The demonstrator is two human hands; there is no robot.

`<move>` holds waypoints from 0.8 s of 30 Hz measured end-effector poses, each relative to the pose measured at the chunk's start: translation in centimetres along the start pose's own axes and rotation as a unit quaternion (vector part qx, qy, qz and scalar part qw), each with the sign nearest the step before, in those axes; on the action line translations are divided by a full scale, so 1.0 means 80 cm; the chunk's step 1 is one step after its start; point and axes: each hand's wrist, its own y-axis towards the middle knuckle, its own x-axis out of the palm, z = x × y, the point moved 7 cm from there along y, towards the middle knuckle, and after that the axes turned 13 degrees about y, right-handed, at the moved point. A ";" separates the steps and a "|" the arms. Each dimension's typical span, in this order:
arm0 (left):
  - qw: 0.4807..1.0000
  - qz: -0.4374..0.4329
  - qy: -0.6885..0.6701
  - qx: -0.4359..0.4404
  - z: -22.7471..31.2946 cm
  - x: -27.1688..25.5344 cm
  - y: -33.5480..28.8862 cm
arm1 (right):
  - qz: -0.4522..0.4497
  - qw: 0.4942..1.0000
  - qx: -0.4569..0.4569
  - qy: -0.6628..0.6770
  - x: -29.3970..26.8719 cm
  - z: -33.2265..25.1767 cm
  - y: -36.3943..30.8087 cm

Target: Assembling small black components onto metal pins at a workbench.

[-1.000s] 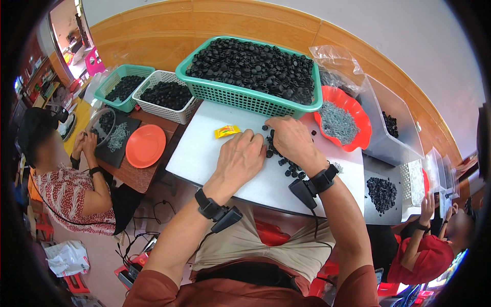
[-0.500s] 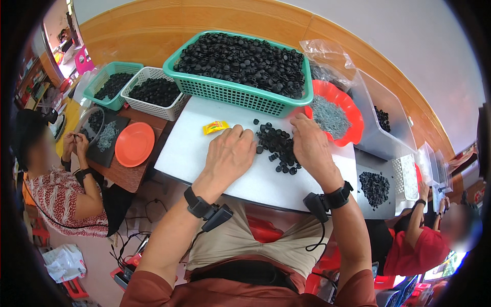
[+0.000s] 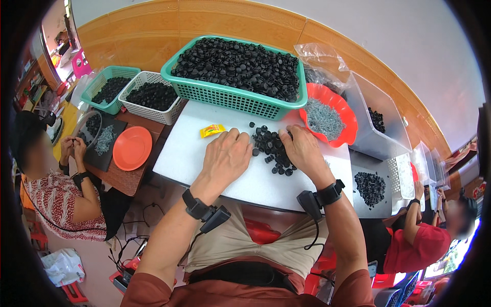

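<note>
A loose pile of small round black caps (image 3: 272, 145) lies on a white foam sheet (image 3: 179, 153) in front of me. My left hand (image 3: 225, 157) rests on the sheet at the pile's left side, fingers curled under; whatever it grips is hidden. At the pile's right edge, my right hand (image 3: 303, 152) has its fingers bent down and drawn together among the caps, and I cannot make out what they hold. Beyond my left fingertips lies a yellow wrapped packet (image 3: 211, 130). A red scalloped bowl (image 3: 349, 118) of thin grey pieces stands just past my right hand.
A green basket (image 3: 230, 97) heaped with black caps spans the far edge. Right of it stands a clear plastic bin (image 3: 391, 135). More caps lie on a grey tray (image 3: 362, 209). Co-workers sit on both sides; a red plate (image 3: 132, 148) lies on the left table.
My right hand has moved from beside the red bowl's rim back toward me and left, onto the pile's edge. My left hand stays in place. The view has shifted slightly.
</note>
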 end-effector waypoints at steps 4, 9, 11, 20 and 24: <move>1.000 0.002 0.002 0.004 0.001 -0.001 0.001 | 0.001 0.999 -0.052 0.012 -0.003 -0.011 -0.004; 1.000 0.006 0.001 0.000 -0.001 0.000 -0.001 | -0.050 0.996 -0.062 0.045 0.000 -0.033 -0.014; 1.000 0.006 -0.001 0.001 0.000 0.000 -0.001 | -0.015 0.992 -0.116 0.056 -0.001 -0.038 -0.019; 1.000 0.010 -0.001 0.003 0.000 0.002 -0.002 | 0.082 0.979 -0.110 0.148 -0.044 -0.016 -0.041; 1.000 0.006 0.006 0.001 0.001 0.003 -0.002 | 0.171 0.964 -0.130 0.159 -0.090 -0.008 -0.077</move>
